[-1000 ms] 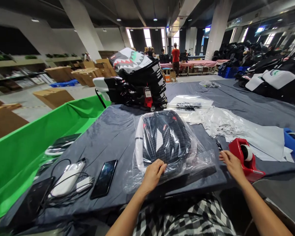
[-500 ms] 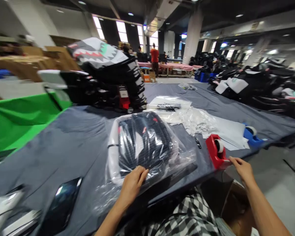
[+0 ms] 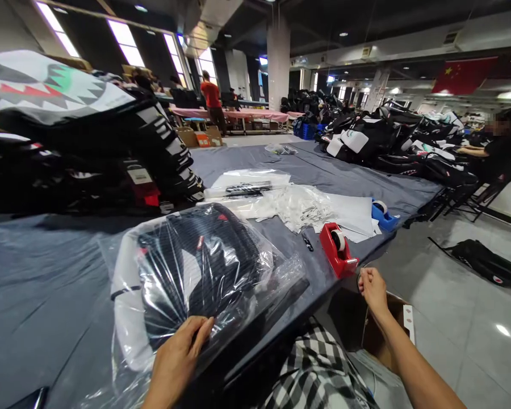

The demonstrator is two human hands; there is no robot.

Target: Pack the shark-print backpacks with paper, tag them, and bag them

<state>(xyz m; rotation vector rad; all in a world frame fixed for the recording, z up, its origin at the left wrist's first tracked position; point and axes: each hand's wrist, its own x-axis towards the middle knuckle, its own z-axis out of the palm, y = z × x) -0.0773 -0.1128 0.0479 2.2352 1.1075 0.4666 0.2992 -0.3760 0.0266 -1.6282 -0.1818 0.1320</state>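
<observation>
A black and white backpack (image 3: 204,255) lies on the table inside a clear plastic bag (image 3: 276,301). My left hand (image 3: 176,352) pinches the bag's film at its near side, thumb and fingers together. To the right, my right hand (image 3: 372,289) is closed in a pinch just off the table edge, beside the cutter end of a red tape dispenser (image 3: 333,253). A thin, barely visible strip of clear tape seems to be at its fingertips. The dispenser holds a roll of tape (image 3: 339,240).
A tall stack of backpacks (image 3: 153,153) stands at left. White sheets (image 3: 349,210), crumpled scraps (image 3: 302,207), a black marker-like item (image 3: 307,242) and a blue tape dispenser (image 3: 383,215) lie beyond. A cardboard box (image 3: 378,335) is below the edge. A person (image 3: 500,142) sits at right.
My view has swung to the right. My right hand has come away from the red dispenser's cutter end, still pinched. The left hand keeps its hold on the bag.
</observation>
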